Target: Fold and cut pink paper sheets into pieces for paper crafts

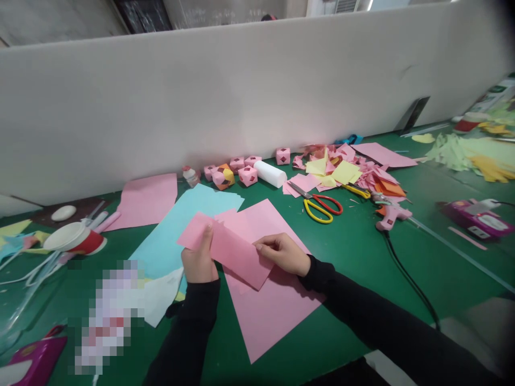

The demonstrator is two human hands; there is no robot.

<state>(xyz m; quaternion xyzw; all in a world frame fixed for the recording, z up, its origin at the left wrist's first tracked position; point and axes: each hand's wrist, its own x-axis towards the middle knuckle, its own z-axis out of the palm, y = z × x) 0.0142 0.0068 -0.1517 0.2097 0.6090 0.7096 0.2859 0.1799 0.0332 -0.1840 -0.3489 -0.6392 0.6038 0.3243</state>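
Note:
A folded strip of pink paper (237, 249) is held between my two hands, slanting down to the right. My left hand (200, 260) grips its left part, thumb on top. With thumb and fingers pinched, my right hand (285, 253) holds the strip's upper edge toward the right end. Beneath lies a larger pink sheet (265, 327) on the green table, partly covered by the strip and my right hand. Light blue sheets (173, 230) lie to the left, under my left hand. Scissors (317, 206) with one red and one yellow handle rest beyond my right hand.
Folded pink paper shapes (247, 175) and a white roll (270, 173) line the white partition (241, 96). Paper scraps (341, 166) pile at the back right. A pink glue gun (392, 214) trails a black cord. A paper cup (76, 238) stands left.

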